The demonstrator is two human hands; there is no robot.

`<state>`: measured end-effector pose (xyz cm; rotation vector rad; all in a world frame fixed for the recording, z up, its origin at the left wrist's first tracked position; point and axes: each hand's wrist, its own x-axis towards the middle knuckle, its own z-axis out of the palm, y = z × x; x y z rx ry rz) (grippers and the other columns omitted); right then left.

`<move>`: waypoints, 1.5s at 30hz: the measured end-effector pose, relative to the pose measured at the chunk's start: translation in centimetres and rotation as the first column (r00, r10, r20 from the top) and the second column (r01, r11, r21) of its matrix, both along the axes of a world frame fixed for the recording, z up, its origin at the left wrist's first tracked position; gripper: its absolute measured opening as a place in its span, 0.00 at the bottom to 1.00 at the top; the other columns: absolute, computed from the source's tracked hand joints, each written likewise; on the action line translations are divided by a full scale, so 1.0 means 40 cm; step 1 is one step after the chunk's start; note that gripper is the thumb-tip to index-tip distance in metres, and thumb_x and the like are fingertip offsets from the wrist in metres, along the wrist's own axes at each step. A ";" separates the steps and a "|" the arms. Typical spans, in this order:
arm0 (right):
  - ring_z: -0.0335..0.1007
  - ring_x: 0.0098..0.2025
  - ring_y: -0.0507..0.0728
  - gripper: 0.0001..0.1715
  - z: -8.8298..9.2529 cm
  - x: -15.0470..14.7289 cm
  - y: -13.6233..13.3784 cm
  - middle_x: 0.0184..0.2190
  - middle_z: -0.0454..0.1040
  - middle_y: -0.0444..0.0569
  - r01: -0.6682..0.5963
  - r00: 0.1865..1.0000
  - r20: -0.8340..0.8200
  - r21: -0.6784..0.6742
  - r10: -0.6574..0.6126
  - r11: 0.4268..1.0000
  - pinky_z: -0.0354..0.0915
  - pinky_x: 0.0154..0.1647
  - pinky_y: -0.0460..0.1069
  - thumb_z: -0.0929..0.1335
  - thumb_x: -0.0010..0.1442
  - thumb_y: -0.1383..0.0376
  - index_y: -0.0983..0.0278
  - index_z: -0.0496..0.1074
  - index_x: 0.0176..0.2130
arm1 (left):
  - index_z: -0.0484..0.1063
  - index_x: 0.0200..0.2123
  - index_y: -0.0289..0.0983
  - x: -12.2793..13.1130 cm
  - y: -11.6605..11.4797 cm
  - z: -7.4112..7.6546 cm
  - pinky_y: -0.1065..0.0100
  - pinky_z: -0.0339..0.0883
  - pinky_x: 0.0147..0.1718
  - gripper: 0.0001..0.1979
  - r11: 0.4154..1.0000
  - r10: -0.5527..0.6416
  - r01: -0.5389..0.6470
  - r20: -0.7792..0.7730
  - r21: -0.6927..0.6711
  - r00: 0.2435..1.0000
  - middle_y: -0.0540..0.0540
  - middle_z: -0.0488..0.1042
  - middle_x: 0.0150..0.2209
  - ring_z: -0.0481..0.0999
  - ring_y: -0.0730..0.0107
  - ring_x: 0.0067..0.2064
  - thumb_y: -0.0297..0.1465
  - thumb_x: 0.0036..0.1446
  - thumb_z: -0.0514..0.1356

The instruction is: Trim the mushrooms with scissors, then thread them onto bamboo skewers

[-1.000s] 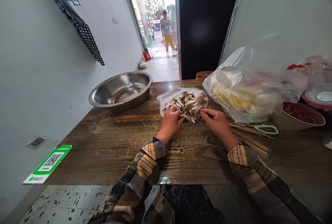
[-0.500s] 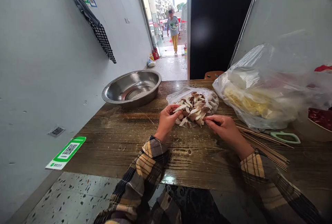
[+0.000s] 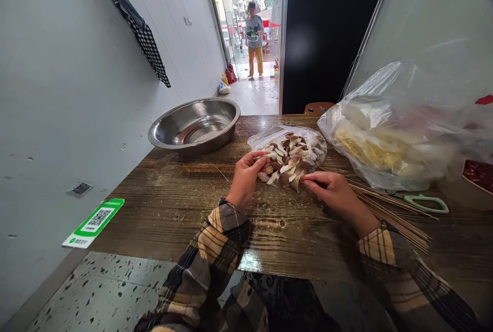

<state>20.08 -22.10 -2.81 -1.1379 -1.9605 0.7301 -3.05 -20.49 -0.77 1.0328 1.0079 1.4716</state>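
So the biggest thing here is a dark wooden table (image 3: 181,209), grain all over it, with the near edge right by the person's plaid sleeves. Next up, a big clear plastic bag (image 3: 385,142) with yellow stuff inside, slumped over the right side and reaching toward the far edge. Then a wide metal basin (image 3: 215,142) parked at the far left corner.

The mushrooms (image 3: 285,152) are around the middle of the table, closer to the far edge than the near one, heaped on a thin clear bag (image 3: 265,138) that's wide open around them. Off to the right there's a bowl (image 3: 460,192) of dark red stuff, partly cut off from view.

Hands: the left hand (image 3: 244,180) is at the left side of the heap, thumb and fingers pinching a pale mushroom piece. The right hand (image 3: 335,193) is at the near right side, thumb and forefinger nipped together on the rim of a bigger mushroom.

Smaller bits: a bunch of thin wooden sticks (image 3: 402,223) fans out just right of that wrist, a green QR card (image 3: 96,221) sits at the near left corner, and a pale green loop handle (image 3: 446,206) lies beside the sticks.
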 end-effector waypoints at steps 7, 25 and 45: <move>0.77 0.37 0.60 0.14 -0.001 -0.002 0.002 0.36 0.82 0.50 0.000 1.000 -0.022 0.040 0.001 0.999 0.70 0.40 0.53 0.66 0.59 0.61 0.62 0.80 0.39 | 0.73 0.37 0.33 0.000 0.002 -0.005 0.72 0.67 0.32 0.17 0.985 -0.138 0.153 0.168 -0.075 0.976 0.47 0.76 0.31 0.74 0.76 0.30 0.32 0.44 0.70; 0.77 0.36 0.60 0.14 -0.002 -0.001 0.001 0.36 0.82 0.50 -0.018 1.000 -0.019 0.014 0.018 1.000 0.71 0.37 0.52 0.67 0.59 0.60 0.62 0.81 0.38 | 0.70 0.45 0.34 -0.010 0.002 -0.004 0.72 0.66 0.30 0.19 0.983 -0.181 0.182 0.045 -0.022 0.982 0.48 0.75 0.28 0.75 0.74 0.30 0.30 0.49 0.65; 0.78 0.38 0.60 0.13 -0.001 -0.006 -0.003 0.37 0.82 0.50 -0.063 0.998 0.008 0.079 0.063 0.995 0.71 0.40 0.53 0.66 0.59 0.61 0.60 0.80 0.38 | 0.66 0.53 0.38 -0.004 -0.001 -0.002 0.71 0.68 0.31 0.32 0.971 -0.218 0.233 0.196 -0.055 0.956 0.46 0.78 0.35 0.75 0.74 0.31 0.31 0.44 0.70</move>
